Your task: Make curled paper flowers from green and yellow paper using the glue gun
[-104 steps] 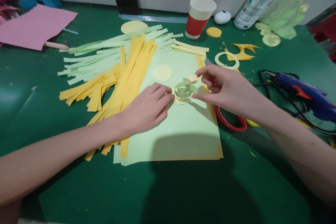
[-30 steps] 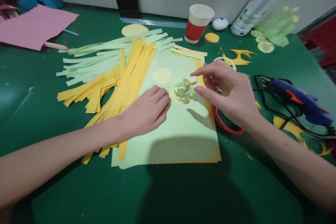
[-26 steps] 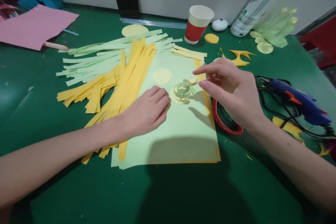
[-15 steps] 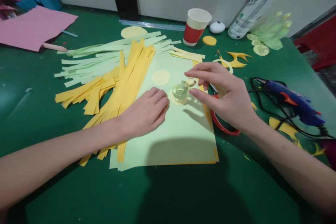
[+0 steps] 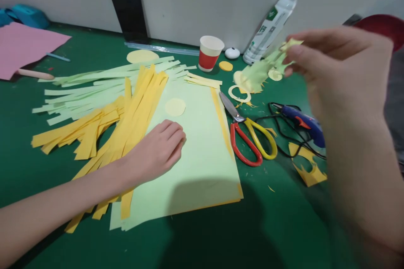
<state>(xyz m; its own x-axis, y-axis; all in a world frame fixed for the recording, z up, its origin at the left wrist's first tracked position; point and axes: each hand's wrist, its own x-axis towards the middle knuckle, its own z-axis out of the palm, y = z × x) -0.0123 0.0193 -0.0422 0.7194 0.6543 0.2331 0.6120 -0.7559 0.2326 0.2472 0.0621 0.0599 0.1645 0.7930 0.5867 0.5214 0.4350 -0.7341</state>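
My left hand (image 5: 164, 145) rests curled on the pale green sheet (image 5: 198, 143), beside the long yellow paper strips (image 5: 135, 109). Its fingertips are turned under, and nothing shows sticking out of it. Just above the knuckles lies a cream paper circle (image 5: 175, 107). Raised at the right, my right hand (image 5: 334, 59) pinches a pale green paper piece (image 5: 257, 75) between thumb and fingers. That piece is smeared by motion and reaches left from the fingertips, past a small round pale disc (image 5: 275, 74).
Scissors (image 5: 240, 119) with red and yellow handles lie right of the sheet. Beyond them are a glue gun (image 5: 304, 124) and its black cord. A paper cup (image 5: 211, 52) and a white bottle (image 5: 268, 29) stand near the wall. Green paper strips (image 5: 82, 96) spread at the left.
My right hand has moved right and up from above the sheet, and now grips the green paper piece. The small coiled paper on the sheet has gone from there. The view has shifted right.
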